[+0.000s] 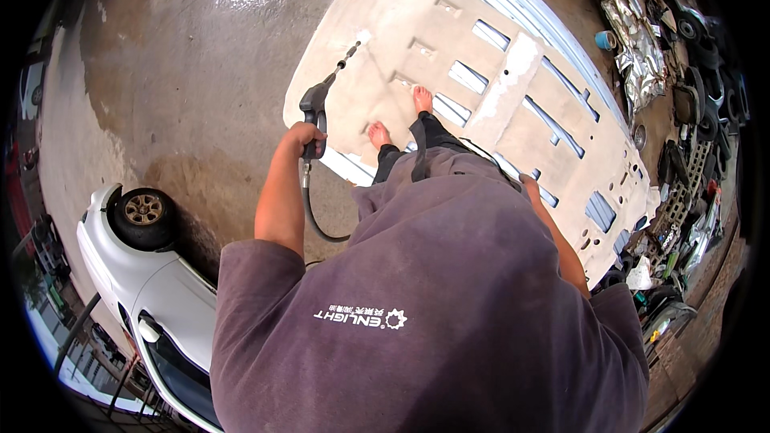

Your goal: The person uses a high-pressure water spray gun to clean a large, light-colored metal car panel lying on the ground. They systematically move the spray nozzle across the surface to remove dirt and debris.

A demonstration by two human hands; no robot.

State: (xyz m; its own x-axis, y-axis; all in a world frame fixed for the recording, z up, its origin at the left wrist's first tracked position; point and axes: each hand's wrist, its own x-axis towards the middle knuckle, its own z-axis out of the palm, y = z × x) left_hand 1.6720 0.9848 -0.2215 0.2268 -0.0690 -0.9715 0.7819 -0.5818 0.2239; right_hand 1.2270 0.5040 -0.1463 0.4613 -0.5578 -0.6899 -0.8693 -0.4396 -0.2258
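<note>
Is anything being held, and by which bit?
The left hand holds a black spray gun by its handle; whether the right hand holds anything can't be told.

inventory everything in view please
Spray gun: one, black, upper left
Hose: one, black, below gun
Panel with cutouts: one, beige, underfoot
Ribbed sheet: one, bluish, beneath panel
Car: one, white, lower left
Container: one, blue, upper right
Crumpled sheeting: one heap, silver, upper right
Loose parts: many, mixed colours, right
Floor: one, grey, upper left
Shirt: one, dark, lower centre
Feet: two, bare, on panel
Left fingers: one set, around gun
Right fingers: partly hidden, beside shirt
</note>
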